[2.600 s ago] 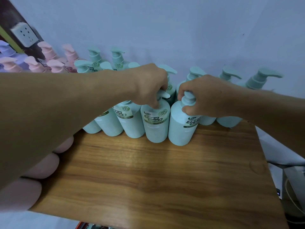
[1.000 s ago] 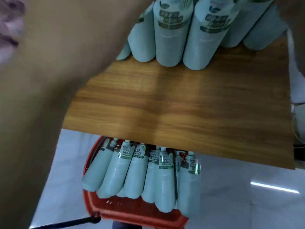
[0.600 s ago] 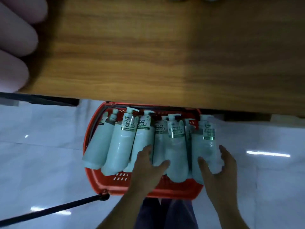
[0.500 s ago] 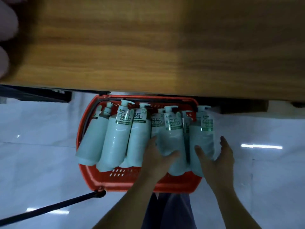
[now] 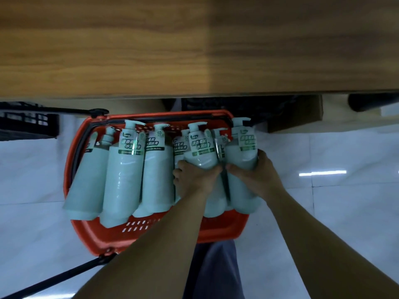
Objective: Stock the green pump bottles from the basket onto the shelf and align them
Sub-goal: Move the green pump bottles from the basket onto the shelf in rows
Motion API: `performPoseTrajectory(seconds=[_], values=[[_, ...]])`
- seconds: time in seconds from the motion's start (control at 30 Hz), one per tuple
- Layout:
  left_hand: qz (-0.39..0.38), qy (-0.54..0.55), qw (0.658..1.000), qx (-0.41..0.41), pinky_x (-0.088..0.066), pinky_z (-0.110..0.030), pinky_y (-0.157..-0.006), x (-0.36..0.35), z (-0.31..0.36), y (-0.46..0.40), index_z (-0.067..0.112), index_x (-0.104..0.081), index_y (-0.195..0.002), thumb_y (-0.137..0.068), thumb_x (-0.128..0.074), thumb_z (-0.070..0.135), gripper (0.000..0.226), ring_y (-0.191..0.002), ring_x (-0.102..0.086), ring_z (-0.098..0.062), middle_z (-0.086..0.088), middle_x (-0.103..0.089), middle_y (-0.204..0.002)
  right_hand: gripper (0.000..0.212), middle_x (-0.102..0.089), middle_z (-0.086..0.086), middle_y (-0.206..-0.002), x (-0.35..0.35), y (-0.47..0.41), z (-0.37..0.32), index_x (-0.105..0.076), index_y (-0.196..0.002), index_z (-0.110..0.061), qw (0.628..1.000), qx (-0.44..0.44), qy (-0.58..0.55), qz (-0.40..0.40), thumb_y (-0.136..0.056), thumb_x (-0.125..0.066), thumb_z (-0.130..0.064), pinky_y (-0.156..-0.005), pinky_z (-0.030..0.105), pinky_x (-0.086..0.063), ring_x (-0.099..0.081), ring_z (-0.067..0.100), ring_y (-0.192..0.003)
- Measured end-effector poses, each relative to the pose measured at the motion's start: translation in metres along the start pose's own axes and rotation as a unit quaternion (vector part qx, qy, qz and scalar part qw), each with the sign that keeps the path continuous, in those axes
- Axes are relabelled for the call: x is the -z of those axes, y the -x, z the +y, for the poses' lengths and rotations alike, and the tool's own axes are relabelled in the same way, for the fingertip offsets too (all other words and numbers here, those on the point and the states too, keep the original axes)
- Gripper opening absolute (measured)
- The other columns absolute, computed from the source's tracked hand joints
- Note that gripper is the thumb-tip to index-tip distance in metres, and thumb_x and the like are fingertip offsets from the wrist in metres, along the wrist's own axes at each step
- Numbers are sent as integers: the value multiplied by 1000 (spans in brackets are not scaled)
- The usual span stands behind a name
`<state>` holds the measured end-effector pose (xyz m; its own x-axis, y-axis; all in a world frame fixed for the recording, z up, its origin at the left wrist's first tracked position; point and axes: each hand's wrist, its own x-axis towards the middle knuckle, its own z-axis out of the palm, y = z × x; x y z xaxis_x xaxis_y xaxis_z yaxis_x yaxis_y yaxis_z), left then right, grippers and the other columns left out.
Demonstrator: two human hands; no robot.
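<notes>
- White glossy floor tiles (image 5: 323, 212) lie below a wooden shelf (image 5: 194, 44), with a red basket (image 5: 220, 231) on the floor just under the shelf's front edge.
- Left hand (image 5: 194, 180) has its fingers curled round the body of a green pump bottle (image 5: 201, 154) lying in the basket.
- Right hand (image 5: 254, 175) grips the rightmost green bottle (image 5: 244, 152), thumb toward the left hand, fingers wrapped round its far side.
- Both hands sit close together, nearly touching, at the basket's right half.
- Other green pump bottles (image 5: 125, 175) lie side by side in the basket, pumps pointing toward the shelf.
- Black basket handle (image 5: 54, 277) stretches out across the floor at lower left.
- Dark crate (image 5: 28, 119) sits at far left under the shelf.
</notes>
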<state>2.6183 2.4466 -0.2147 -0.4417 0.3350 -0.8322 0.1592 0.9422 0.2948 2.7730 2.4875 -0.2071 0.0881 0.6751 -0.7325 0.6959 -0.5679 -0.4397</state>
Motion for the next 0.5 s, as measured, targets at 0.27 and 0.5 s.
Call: performPoseTrajectory(seconds=[0.27, 0.5], values=[[-57, 159, 982, -87, -60, -30, -69, 34, -27, 15, 38, -67, -99, -45, -82, 50, 57, -79, -71, -6, 12, -74, -95, 92, -64, -8, -111, -2, 30, 0, -42, -115, -31, 999, 7, -18, 35, -41, -81, -68, -84, 47, -57, -66, 18, -99], [-114, 252, 949, -152, -58, -21, -65, 129, -45, 106, 30, -64, -109, -61, -92, 18, 57, -87, -73, -9, 8, -76, -100, 78, -68, -22, -106, 19, 154, -19, -47, -109, -44, 955, 123, -252, 92, -49, -96, -36, -69, 20, -58, -69, -2, -94]])
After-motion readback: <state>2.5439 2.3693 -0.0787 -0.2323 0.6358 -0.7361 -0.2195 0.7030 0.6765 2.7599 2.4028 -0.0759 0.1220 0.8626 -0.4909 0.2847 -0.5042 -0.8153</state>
